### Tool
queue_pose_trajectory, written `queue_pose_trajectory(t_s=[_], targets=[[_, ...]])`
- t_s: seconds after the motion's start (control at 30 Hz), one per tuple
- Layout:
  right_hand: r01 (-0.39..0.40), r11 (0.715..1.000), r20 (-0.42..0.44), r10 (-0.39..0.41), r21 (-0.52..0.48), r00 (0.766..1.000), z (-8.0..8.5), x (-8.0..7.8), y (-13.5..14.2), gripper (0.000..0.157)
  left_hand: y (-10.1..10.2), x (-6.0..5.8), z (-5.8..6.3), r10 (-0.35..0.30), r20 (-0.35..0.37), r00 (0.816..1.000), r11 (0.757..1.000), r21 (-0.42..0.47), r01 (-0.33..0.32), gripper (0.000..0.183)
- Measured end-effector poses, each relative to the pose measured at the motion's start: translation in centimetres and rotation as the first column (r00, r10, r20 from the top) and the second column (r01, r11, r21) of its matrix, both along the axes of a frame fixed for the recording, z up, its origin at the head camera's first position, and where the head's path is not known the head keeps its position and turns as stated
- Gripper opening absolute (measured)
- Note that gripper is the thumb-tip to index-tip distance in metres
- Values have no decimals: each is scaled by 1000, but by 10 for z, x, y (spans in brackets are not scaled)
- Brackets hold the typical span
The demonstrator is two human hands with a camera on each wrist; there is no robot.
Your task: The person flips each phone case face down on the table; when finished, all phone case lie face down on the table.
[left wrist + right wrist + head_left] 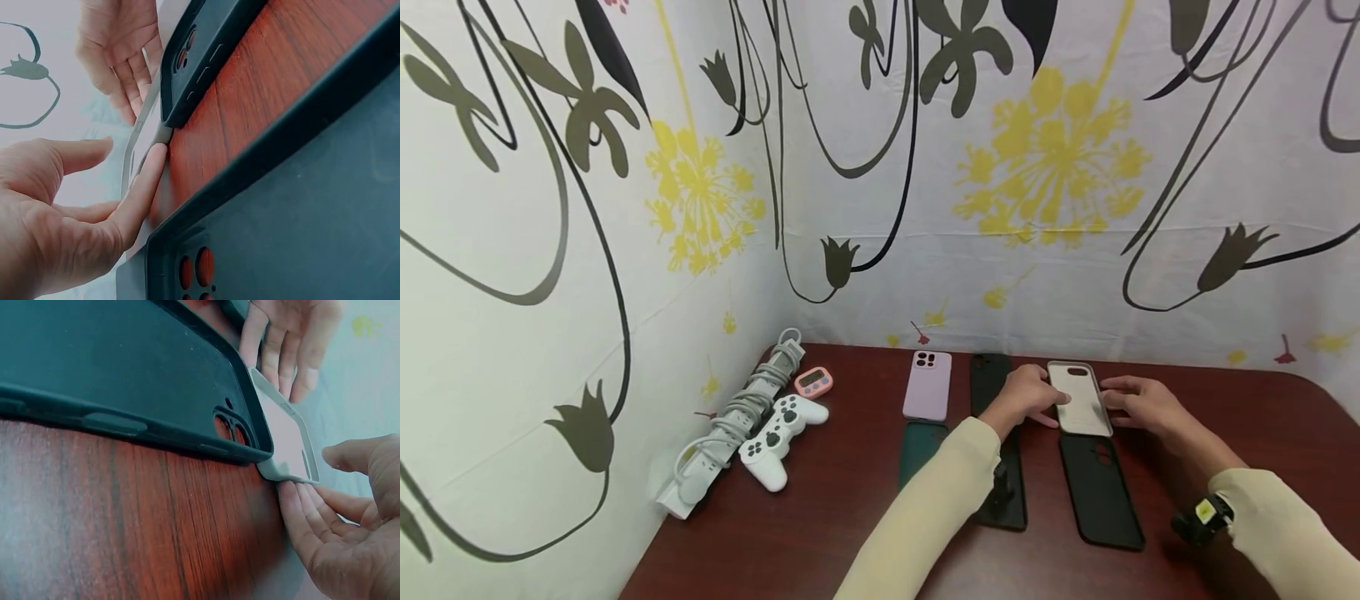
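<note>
A pale beige phone case (1084, 402) lies with its hollow inside up at the back of the table. My left hand (1028, 393) is at its left edge; in the left wrist view the fingertips (156, 156) touch the rim and the thumb stands apart. On the opposite side, my right hand (1144, 402) has its extended fingers (297, 509) against the right edge, thumb raised. Directly in front of the beige case, a black phone case (1101, 492) lies end to end with it. Neither hand curls round anything.
Left of the hands lie a lilac case (927, 387), a green case (917, 450) and dark cases (988, 375), partly hidden by the left arm. Farther left are a white game controller (780, 437), a pink timer (814, 382) and a power strip (737, 425). Patterned cloth (880, 208) hangs behind.
</note>
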State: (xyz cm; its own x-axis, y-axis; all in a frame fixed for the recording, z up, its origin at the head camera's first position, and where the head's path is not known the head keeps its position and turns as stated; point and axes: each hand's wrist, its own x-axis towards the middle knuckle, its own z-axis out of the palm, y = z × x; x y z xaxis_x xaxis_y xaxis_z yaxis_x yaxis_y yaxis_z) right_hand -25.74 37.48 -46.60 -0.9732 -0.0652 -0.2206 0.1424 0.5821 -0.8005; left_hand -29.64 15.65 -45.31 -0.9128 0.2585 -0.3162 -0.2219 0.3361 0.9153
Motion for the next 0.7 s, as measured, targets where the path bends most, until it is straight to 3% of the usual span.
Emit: queue_pose_trajectory(t_s=[0.27, 0.37, 0.53, 0.63, 0.7], targets=[[23, 998, 3, -23, 56, 1000, -5, -4, -6, 65, -2, 1, -1, -22, -4, 1000, 998, 50, 23, 19], [18, 998, 3, -18, 57, 1000, -7, -3, -5, 67, -2, 1, 1, -31, 1, 1000, 998, 50, 31, 19], [3, 1000, 21, -4, 25, 1000, -3, -3, -3, 69, -3, 2, 5, -43, -5, 999, 999, 31, 43, 51], [6, 1000, 36, -6, 13, 999, -1, -4, -3, 70, -5, 3, 9, -40, 15, 999, 998, 44, 39, 51], [11, 1000, 49, -12, 16, 999, 0, -5, -4, 72, -7, 2, 9, -45, 40, 998, 997, 70, 42, 37]])
